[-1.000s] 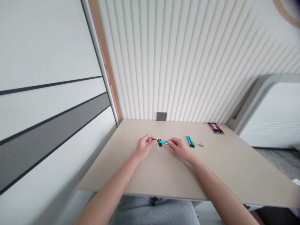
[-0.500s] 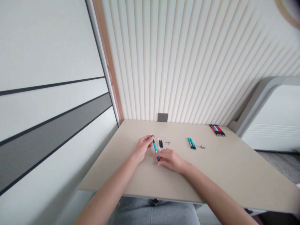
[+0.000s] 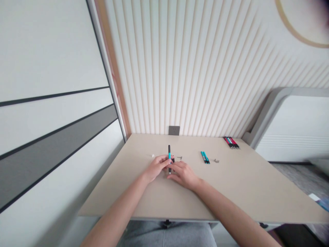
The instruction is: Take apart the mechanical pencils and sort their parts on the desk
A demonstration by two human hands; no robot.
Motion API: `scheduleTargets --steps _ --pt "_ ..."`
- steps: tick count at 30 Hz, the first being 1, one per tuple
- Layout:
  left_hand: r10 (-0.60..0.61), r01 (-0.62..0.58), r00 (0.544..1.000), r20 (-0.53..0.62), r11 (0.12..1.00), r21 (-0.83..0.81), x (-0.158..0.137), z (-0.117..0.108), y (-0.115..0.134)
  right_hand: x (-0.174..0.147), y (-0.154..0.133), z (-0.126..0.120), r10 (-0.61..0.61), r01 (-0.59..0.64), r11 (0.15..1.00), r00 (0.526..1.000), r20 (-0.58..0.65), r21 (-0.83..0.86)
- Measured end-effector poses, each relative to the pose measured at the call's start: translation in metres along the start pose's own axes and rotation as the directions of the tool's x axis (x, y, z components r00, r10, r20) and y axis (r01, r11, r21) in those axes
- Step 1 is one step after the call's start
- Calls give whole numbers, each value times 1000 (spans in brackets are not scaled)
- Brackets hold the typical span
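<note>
White bits lay toward the left edge of the tabletop, beyond the left hand. Left thumb and fingers pinched the pen at about mid-barrel. The pen was in the tabletop's left half, black end toward the far edge, silver tip toward the near edge. Black grips showed just past the fingers; a metal clip lay beyond the right hand. Right fingers were bent over the pen's lower part, thumb near the tip; whether they gripped or only touched it, could not tell.

Judgement: the left pinch wanted to be firm and steady, the barrel straight, with the right fingertips working the tip end gently and in line. Side pressure risked a slip or crooked seating. Holding low over the tabletop seemed wise, small parts being apt to roll.

Farther right, two turquoise pens, then metal pieces; a row of pens by the far right corner.

Hard to make out: the barrel's lower stretch, covered by fingers; the grips, partly hidden; the white bits, too small to identify; the pen's lift off the tabletop, unclear.
</note>
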State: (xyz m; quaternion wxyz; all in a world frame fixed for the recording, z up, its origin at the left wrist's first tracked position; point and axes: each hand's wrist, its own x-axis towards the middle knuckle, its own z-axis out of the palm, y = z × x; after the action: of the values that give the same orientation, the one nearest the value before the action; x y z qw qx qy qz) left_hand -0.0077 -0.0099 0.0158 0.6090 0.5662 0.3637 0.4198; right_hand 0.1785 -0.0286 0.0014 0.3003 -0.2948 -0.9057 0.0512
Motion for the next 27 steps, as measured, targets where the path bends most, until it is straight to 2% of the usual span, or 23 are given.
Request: scheduleTargets --steps 2,4,6,8,10,12,14,17,20,22,24,27 --pt "46 -46 999 -4 998 32 1 -2 -2 0 1 -1 -13 13 1000 1000 18 4" --pt "135 -126 987 -92 987 96 3 -7 -3 0 1 -1 -27 27 1000 999 38 4" --pt "226 -174 952 -206 954 245 4 -13 -4 0 1 -2 -11 11 1000 999 37 -10" --pt "357 -211 901 -246 857 471 5 -20 -5 2 2 -3 31 -31 999 1000 4 -34" --pt "481 -265 863 -157 694 669 6 -24 -6 2 9 -8 104 -108 992 993 -56 -73" --pt "524 -309 851 -39 559 770 5 -26 -7 0 23 -17 232 -248 959 964 -126 -135" --pt "509 -322 860 33 492 808 5 -25 -8 -7 42 -32 408 -447 867 891 -200 -222" --pt "475 -319 876 84 440 839 5 -24 -9 -29 73 -60 656 -727 600 686 -315 -333" --pt "460 -310 883 91 426 850 5 -24 -10 -53 94 -78 828 -851 334 470 -305 -405" --pt "455 -307 886 89 429 849 5 -25 -11 -63 100 -82 894 -870 238 370 -253 -432" --pt "452 -309 887 91 435 846 6 -25 -11 -68 102 -82 926 -875 195 313 -210 -444" --pt "445 -310 891 93 446 840 6 -25 -12 -67 103 -78 934 -871 183 298 -195 -455"
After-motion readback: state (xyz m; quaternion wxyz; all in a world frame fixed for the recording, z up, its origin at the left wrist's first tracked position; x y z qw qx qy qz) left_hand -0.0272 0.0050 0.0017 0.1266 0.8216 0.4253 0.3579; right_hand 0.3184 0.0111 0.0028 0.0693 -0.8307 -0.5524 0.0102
